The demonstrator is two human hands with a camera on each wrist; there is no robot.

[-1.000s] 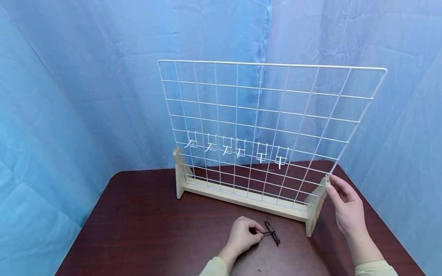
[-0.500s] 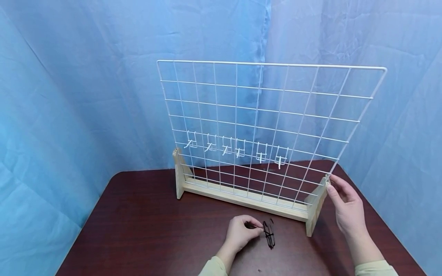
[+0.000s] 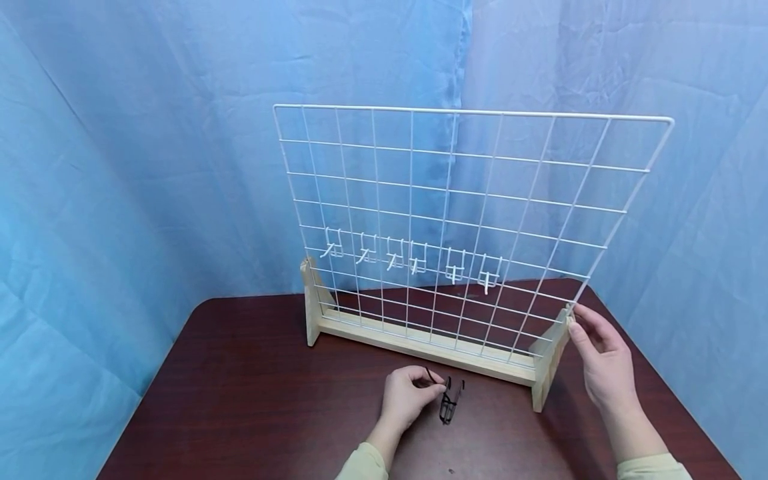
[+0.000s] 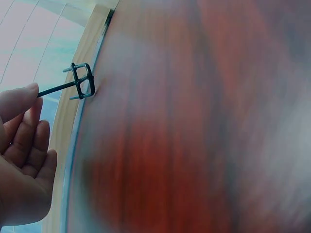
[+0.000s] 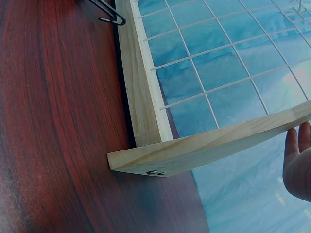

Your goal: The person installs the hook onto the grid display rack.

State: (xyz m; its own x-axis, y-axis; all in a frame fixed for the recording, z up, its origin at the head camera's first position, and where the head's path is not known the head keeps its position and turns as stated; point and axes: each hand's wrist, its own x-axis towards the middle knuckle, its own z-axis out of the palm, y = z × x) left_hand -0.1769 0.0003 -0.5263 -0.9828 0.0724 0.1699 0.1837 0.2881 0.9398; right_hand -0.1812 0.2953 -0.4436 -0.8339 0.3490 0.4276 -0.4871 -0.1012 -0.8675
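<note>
My left hand (image 3: pixel 405 399) pinches the end of a black wire grid hook (image 4: pixel 83 80) between thumb and fingertips. The hook's two bent prongs and square frame point away from the fingers, above the table in front of the stand. At the right, my right hand (image 3: pixel 607 365) grips the top of the right wooden end piece (image 3: pixel 547 353), where the white wire grid panel (image 3: pixel 480 112) meets it. In the right wrist view, the fingers of that right hand (image 5: pixel 300 165) touch the wood's edge. Several white hooks (image 3: pixel 487 280) hang in a row across the grid.
The wooden stand's base board (image 3: pixel 420 345) runs slantwise across the dark red table (image 3: pixel 240 400). Its left end piece (image 3: pixel 313 303) stands upright. Blue curtains (image 3: pixel 180 167) close off the back and sides. A small dark speck (image 3: pixel 451 471) lies near the front edge.
My left hand has shifted slightly left and away from me, turning the black hook so its prongs now point up toward the grid. The right hand and the stand have stayed put.
</note>
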